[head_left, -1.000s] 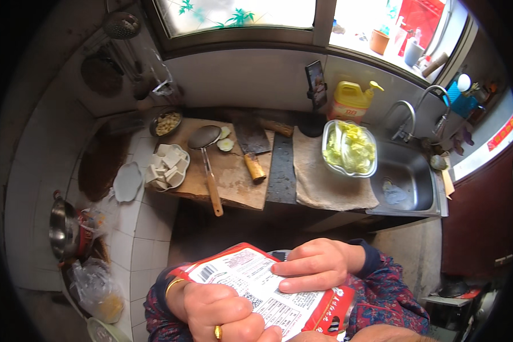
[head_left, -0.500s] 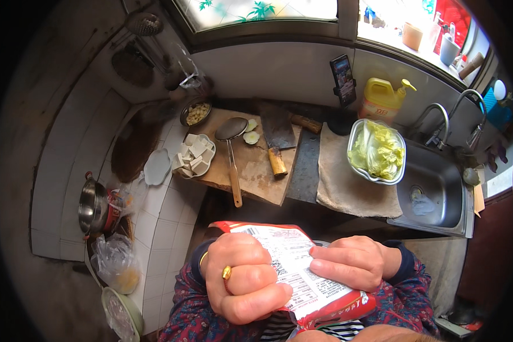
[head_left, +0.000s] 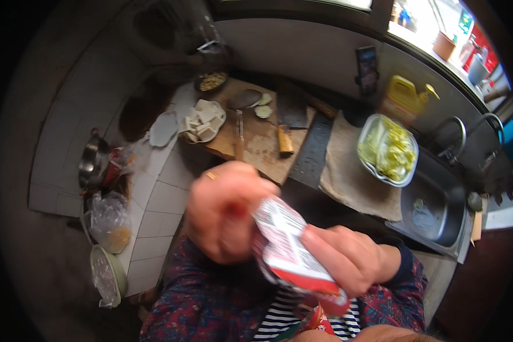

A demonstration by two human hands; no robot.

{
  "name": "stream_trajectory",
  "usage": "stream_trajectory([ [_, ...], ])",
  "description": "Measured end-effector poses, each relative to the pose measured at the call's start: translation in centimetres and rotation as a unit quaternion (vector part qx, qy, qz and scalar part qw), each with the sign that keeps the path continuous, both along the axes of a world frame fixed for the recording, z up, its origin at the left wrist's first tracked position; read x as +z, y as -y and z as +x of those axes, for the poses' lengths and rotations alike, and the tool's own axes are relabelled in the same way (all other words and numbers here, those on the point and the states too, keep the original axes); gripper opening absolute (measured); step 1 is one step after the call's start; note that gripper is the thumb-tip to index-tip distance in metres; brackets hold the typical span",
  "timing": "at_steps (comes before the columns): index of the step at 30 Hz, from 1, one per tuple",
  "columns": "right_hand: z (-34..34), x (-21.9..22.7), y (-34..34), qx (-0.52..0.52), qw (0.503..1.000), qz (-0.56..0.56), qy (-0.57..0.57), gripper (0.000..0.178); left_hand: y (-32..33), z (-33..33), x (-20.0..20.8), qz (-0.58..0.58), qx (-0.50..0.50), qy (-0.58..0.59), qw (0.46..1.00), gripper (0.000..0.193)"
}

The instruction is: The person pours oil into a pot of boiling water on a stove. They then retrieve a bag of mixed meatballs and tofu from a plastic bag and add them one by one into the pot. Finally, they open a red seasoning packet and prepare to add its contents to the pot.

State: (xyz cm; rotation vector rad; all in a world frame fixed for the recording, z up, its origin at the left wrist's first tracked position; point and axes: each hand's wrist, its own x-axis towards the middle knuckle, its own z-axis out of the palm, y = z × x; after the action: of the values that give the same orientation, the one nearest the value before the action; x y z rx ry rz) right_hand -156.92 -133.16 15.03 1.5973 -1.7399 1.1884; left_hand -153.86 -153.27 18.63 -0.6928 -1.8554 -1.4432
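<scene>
A red and white printed plastic food packet (head_left: 293,245) is tilted in front of my striped shirt. My right hand (head_left: 347,259) grips its right side, fingers lying across the printed face. My left hand (head_left: 228,211), smeared by motion and wearing a gold ring, is closed in a fist at the packet's upper left edge. A small dark red patch shows at the fist; the blur hides what it is. Beyond the fist, a ladle-like strainer (head_left: 239,137) with a wooden handle lies on the cutting board (head_left: 262,148).
A cleaver (head_left: 286,139) and a plate of white tofu pieces (head_left: 205,121) are on the board. Leafy cabbage fills a white basket (head_left: 406,183) beside the sink (head_left: 439,228). Further left are a steel pot (head_left: 94,162), a plastic bag (head_left: 109,219) and a green bowl (head_left: 118,271).
My left hand has risen and turned over at the packet's edge, now in a blurred fist. The packet has tipped and looks narrower. The whole view has shifted and tilted slightly.
</scene>
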Motion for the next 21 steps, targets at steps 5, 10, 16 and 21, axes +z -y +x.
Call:
stream_trajectory([
  [5, 0.0, 0.3, 1.1, 0.017, 1.0, -0.001, -0.011, 0.049, 0.8, -0.3, -1.4, 0.073, 0.002, -0.024, 0.997, 0.024],
  [10, -0.4, 0.7, 1.6, 0.009, 0.999, 0.031, -0.005, 0.052, 1.2, -0.9, -1.6, 0.114, 0.006, 0.014, 0.993, 0.026],
  [16, -0.3, 0.7, 2.2, -0.008, 0.998, 0.062, 0.016, 0.052, 2.1, -2.4, -2.6, 0.156, -0.052, 0.038, 0.986, 0.024],
  [21, -1.7, -0.8, 3.5, -0.032, 0.989, 0.12, 0.083, 0.047, 3.2, -5.9, -5.1, 0.207, -0.018, 0.075, 0.975, 0.026],
])
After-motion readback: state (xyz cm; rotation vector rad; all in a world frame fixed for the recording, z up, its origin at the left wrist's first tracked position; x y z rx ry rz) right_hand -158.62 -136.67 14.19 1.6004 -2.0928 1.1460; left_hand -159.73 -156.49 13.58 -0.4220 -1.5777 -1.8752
